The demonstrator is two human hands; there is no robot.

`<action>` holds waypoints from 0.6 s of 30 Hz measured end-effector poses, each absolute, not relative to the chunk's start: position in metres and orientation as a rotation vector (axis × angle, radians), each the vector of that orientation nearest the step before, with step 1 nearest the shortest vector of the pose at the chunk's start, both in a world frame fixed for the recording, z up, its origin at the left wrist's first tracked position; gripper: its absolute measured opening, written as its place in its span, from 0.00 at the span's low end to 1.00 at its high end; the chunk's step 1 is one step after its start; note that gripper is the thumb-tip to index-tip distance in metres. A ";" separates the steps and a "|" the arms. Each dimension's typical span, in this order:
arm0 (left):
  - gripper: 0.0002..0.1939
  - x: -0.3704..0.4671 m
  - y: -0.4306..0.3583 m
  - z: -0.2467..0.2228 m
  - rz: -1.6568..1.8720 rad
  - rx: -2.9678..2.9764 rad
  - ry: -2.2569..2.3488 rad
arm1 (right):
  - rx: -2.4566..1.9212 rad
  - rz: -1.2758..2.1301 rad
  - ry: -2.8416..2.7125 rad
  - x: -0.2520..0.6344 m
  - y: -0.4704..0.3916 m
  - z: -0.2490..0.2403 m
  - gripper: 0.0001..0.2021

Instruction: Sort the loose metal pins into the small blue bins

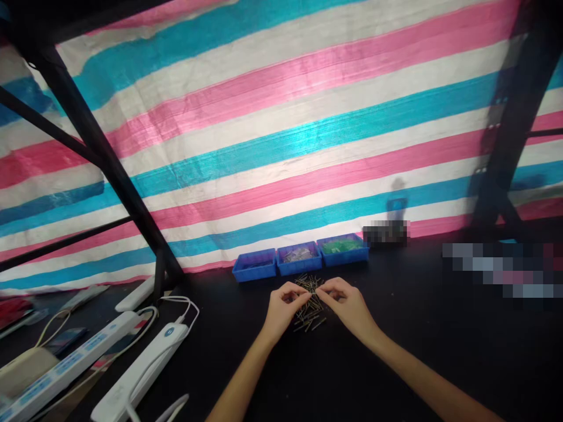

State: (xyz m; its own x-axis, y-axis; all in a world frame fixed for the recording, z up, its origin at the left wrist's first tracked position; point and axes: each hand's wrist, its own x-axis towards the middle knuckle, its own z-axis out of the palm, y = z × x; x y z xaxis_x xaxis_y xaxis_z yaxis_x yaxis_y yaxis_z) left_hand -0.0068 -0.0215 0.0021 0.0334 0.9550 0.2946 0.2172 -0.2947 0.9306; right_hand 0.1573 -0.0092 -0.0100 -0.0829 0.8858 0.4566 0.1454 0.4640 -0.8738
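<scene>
Thin sticks (313, 307) are being flanked on the tabletop (422, 357) by the left hand (282, 305) and right hand (349, 300), about equally near, long axes pointing every way; on both, fingers are being pinched together, anything gripped too small to tell.

Glossy plastic sheeting (281, 140); smooth plastic trays (255, 273); metallic-looking thin rods (308, 320); matt tabletop (440, 357)

Here we are, nearly tip to tip!
Our left hand (284, 305) and right hand (346, 302) both curl into pinches, bare forearms (409, 368) angling inward from below.
</scene>
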 end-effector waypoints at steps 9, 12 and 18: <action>0.21 -0.045 0.007 -0.010 1.609 1.164 1.358 | -0.941 0.681 -1.686 0.154 -0.016 -0.009 0.11; 0.22 -0.064 0.016 -0.015 1.742 0.986 1.374 | -0.952 0.683 -1.745 0.153 -0.019 -0.009 0.11; 0.17 -0.086 0.027 -0.020 1.829 0.748 1.222 | -0.952 0.677 -1.849 0.152 -0.020 -0.013 0.10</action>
State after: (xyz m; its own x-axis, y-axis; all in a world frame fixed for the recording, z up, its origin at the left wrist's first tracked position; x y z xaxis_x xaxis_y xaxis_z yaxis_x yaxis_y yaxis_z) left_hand -0.0856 0.0272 -0.0205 -0.5092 0.8596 0.0427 -0.2895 -0.2178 0.9321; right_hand 0.1523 -0.0197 -0.0131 -0.2789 0.8333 0.4774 0.3279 0.5499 -0.7682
